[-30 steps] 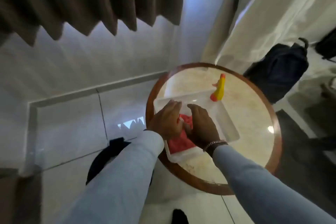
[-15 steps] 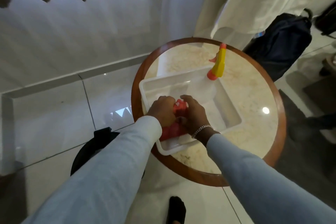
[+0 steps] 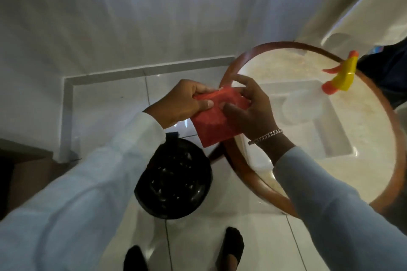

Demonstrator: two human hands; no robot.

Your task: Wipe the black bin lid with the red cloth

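**Red cloth held in both hands above the floor, black bin lid below**

Both hands grip the red cloth in the air, just left of the round table. The left hand pinches the cloth's upper left edge, thumb on top and fingers curled beneath. The right hand clamps the right side, thumb pressed on the cloth's face and the forefinger raised near the table rim. A silver bracelet circles the right wrist. The cloth looks folded into a flat, roughly square pad, tilted with one corner pointing down.

The black bin lid lies below the hands, on the white tiled floor, close to the table's edge and partly hidden by the left sleeve. Its glossy top shows small bright reflections. The cloth hangs above it and does not touch it.

On the table sits a shallow white tray, the right forearm crossing its near corner. At the tray's far right corner stands a clear spray bottle with a yellow and orange trigger head. A pale curtain hangs behind the table, and a white wall runs along the floor's far edge. Two dark-socked feet stand on the tiles at the bottom of the view.
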